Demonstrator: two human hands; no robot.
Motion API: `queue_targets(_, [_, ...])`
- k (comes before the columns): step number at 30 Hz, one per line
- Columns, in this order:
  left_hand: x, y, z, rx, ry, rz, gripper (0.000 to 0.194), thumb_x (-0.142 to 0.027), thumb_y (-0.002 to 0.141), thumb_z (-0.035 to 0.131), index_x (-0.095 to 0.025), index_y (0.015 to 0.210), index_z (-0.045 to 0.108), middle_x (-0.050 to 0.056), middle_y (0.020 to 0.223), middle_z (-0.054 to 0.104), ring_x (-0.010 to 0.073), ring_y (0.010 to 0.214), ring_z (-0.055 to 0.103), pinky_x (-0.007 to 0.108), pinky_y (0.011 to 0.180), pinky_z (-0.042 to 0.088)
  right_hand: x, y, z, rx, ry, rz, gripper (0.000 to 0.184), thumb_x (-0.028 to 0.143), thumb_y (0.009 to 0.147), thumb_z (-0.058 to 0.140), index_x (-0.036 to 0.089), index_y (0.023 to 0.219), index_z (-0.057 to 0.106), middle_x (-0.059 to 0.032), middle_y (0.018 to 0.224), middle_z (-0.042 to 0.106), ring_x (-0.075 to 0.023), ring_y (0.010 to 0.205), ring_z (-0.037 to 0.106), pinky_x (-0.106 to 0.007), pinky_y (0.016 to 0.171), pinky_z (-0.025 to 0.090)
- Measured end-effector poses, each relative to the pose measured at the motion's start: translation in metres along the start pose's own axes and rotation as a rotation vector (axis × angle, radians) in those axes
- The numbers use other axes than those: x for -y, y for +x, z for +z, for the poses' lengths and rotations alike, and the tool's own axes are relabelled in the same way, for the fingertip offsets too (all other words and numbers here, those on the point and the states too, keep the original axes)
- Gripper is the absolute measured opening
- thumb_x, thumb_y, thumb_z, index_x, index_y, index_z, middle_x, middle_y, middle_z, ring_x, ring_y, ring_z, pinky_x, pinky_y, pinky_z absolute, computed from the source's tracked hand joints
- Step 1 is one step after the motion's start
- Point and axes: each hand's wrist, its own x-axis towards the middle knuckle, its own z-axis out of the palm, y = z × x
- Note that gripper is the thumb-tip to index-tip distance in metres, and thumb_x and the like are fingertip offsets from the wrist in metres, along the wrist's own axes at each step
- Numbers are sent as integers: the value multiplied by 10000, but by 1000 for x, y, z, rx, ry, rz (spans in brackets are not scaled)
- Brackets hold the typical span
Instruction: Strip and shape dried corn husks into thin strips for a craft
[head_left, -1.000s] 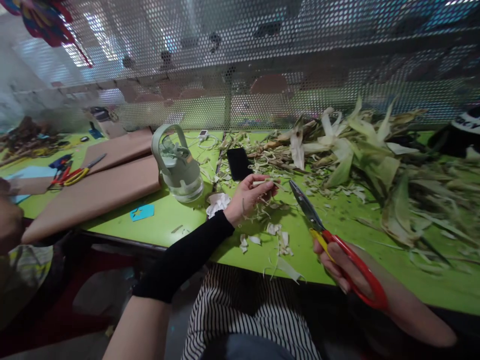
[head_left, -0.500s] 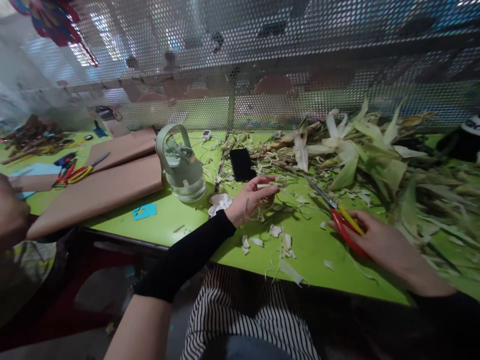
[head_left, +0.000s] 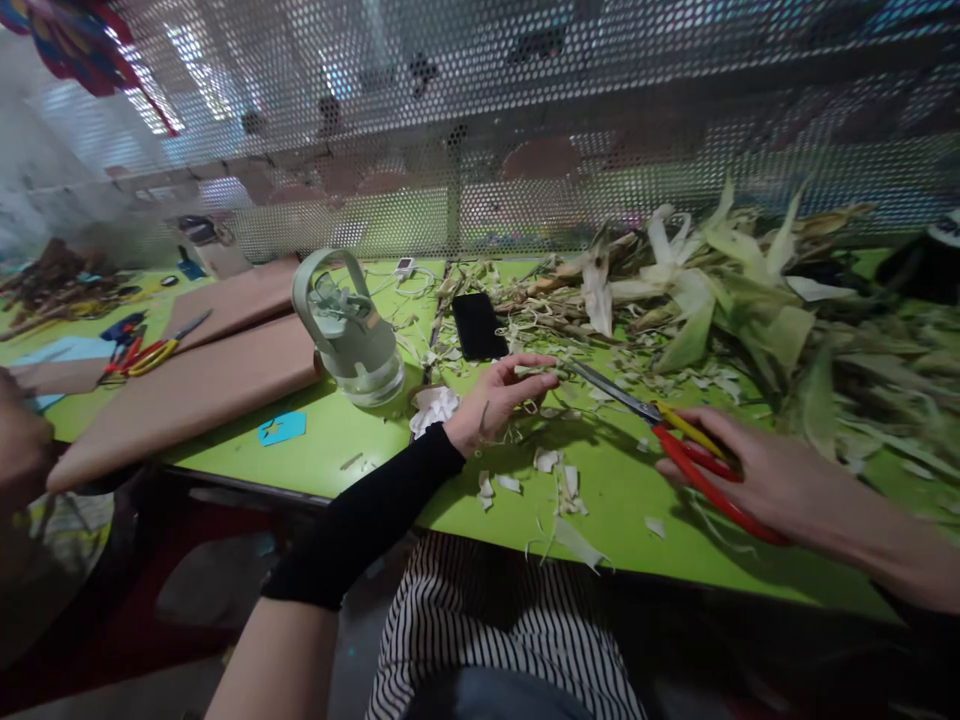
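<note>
My left hand is closed in a pinch on a thin pale corn husk strip, just above the green table; thin curly fibres hang below the fingers. In my right hand are scissors with one red and one yellow handle. Their blades point left, with the tips close to my left fingertips and the strip. Whether the tips touch the strip is hard to make out. Husk scraps lie on the table below my hands.
Dried corn husks are heaped at the back right. Beyond my left hand lies a black phone; left of it stand a green water bottle and brown paper. A perforated screen borders the table. Another person's hand is far left.
My right hand has brought the scissors left and a little up, so the blade tips are now by my left fingertips. The red handle has swung further apart from the yellow one.
</note>
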Motion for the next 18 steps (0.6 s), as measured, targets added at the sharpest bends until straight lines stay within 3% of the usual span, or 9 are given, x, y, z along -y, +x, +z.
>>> queue_targets(4, [4,-1,1,39,43,0,441,-419,637,878,-163,927,666,-45,702,633,43,570,471,216,559,322,7,0,-8,95,-35,-33,765,832,694,542,237,1165,642,-138,943,774,-335,726,702,-388,606,509])
queue_targets(6, [4,-1,1,72,63,6,419,-421,642,873,-164,895,659,-42,692,631,51,581,475,224,575,326,15,-1,-13,120,-48,-11,742,809,695,538,235,1152,647,-145,976,772,-343,759,706,-393,622,509])
queue_targets(12, [3,0,1,97,114,-13,442,-447,638,870,-168,914,669,-43,689,632,56,594,476,230,588,314,24,-4,-21,91,-24,-13,615,784,657,514,279,974,664,-120,840,753,-315,638,646,-376,563,445])
queue_targets(18, [7,0,0,139,111,10,421,-452,648,864,-167,865,644,-27,746,642,62,624,493,234,606,322,22,-6,-28,83,-53,0,620,766,655,486,283,990,682,-87,650,654,-277,480,525,-360,507,363])
